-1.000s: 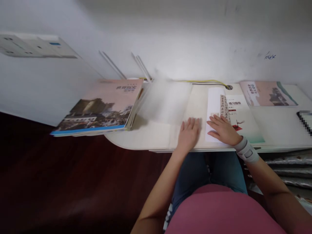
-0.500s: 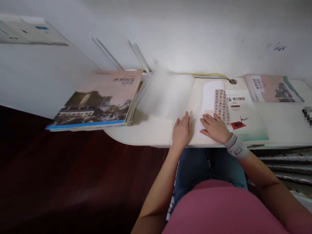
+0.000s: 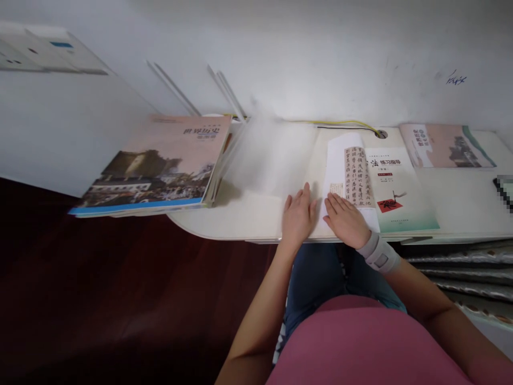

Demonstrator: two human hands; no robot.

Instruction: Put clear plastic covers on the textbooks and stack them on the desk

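Observation:
My left hand lies flat, fingers stretched out, on a thin translucent sheet spread on the pale desk. Right beside it, my right hand rests palm down with fingers apart on a white paper strip with columns of calligraphy. The strip overlaps the left edge of a white and green exercise book. A grey band wraps my right wrist.
A stack of textbooks with a building photo on the cover overhangs the desk's left end. Another pink book lies at the back right. A yellow cable runs along the wall. Dark floor lies to the left.
My right hand has slid the calligraphy strip leftward, further off the green book and closer to my left hand. My left hand has shifted slightly left on the sheet.

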